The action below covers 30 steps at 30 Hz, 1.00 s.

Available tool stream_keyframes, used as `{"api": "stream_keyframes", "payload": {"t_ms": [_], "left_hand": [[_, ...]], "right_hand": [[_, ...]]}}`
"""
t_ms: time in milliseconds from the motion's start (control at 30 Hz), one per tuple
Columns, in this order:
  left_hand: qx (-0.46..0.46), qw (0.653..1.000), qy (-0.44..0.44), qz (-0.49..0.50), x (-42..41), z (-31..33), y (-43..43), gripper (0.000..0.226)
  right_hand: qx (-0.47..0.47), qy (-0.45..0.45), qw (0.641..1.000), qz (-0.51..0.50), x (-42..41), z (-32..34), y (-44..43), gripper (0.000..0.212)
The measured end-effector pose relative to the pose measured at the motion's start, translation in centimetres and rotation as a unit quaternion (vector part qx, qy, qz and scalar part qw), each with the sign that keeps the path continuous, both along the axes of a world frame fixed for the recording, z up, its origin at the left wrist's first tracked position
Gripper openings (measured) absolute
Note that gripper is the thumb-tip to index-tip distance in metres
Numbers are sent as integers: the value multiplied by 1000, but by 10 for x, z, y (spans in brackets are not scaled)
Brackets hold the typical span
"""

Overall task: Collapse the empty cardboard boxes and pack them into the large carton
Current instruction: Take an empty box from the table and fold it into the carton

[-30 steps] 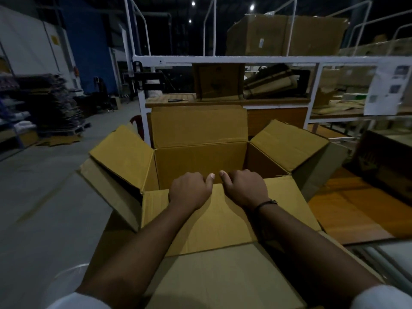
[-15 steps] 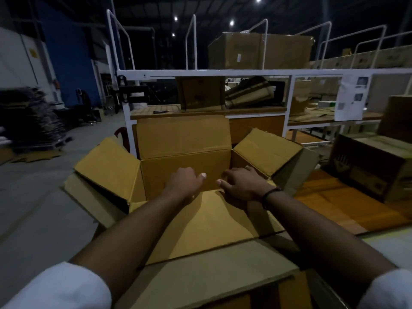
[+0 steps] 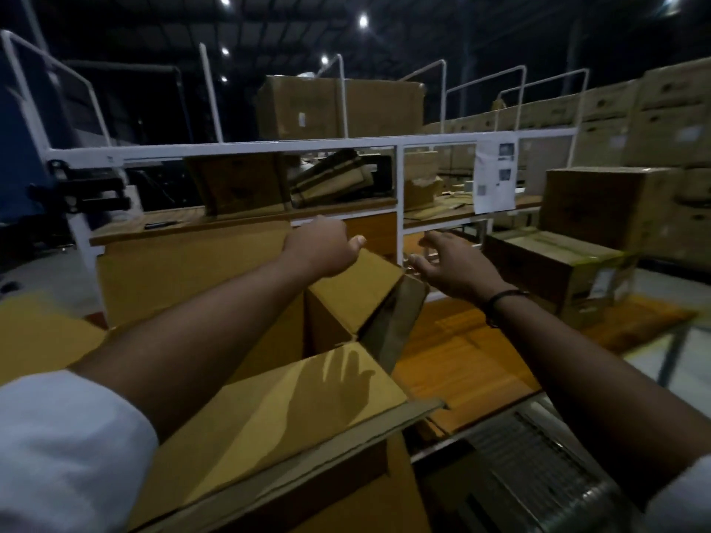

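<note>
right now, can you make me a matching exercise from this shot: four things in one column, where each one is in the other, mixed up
Things:
1. left hand
2. right hand
3. white printed paper sheet
4. big closed brown cardboard carton

Places:
A. on top of the white metal rack
B. closed on the far flap of the open yellow-brown cardboard box
C. hanging from the rack's crossbar
D. open, fingers spread, beside the box's right flap

Pairs: 1-B, 2-D, 3-C, 4-A

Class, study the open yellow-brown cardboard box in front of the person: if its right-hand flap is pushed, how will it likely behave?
The right-hand flap of the open yellow-brown cardboard box will probably hinge at its crease yet stay flat, being stiff board. The box looks empty, so it likely slides or tips easily. The right hand hovers open nearby; the left hand seems curled at the flap's edge.
</note>
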<state>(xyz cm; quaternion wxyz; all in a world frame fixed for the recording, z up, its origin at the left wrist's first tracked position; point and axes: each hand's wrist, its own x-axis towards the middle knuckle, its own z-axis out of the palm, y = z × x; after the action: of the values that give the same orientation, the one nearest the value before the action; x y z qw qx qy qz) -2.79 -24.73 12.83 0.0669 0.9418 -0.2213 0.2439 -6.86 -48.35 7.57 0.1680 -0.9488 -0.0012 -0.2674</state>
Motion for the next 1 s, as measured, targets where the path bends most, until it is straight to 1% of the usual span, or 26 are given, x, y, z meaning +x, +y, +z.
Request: {"api": "stream_keyframes", "payload": {"t_ms": [67, 167, 267, 367, 433, 533, 700, 800, 900, 1000], "left_hand": [[-1, 1000, 0, -13, 2, 2, -47, 43], [2, 999, 26, -46, 9, -2, -117, 41], [48, 996, 41, -58, 14, -14, -176, 37], [103, 993, 22, -61, 20, -25, -220, 33], [125, 989, 20, -70, 25, -31, -245, 30], [124, 989, 43, -69, 33, -40, -278, 36], [156, 982, 67, -76, 46, -67, -321, 36], [166, 978, 85, -95, 63, -79, -345, 36], [179, 973, 94, -110, 75, -88, -365, 37], [179, 973, 102, -106, 90, -95, -386, 35]], "right_hand": [[15, -7, 1000, -25, -2, -5, -30, 51], [22, -6, 998, -61, -2, -17, -73, 51], [36, 0, 996, -83, -5, -28, -119, 48], [43, 0, 994, -102, -10, -39, -167, 47], [46, 8, 992, -117, -15, -46, -195, 46], [52, 11, 990, -130, -22, -62, -229, 48], [59, 6, 988, -141, -28, -91, -274, 50], [74, -12, 986, -148, -21, -101, -292, 49], [86, -10, 986, -145, -12, -118, -303, 47], [82, -4, 986, -142, 2, -130, -316, 47]]}}
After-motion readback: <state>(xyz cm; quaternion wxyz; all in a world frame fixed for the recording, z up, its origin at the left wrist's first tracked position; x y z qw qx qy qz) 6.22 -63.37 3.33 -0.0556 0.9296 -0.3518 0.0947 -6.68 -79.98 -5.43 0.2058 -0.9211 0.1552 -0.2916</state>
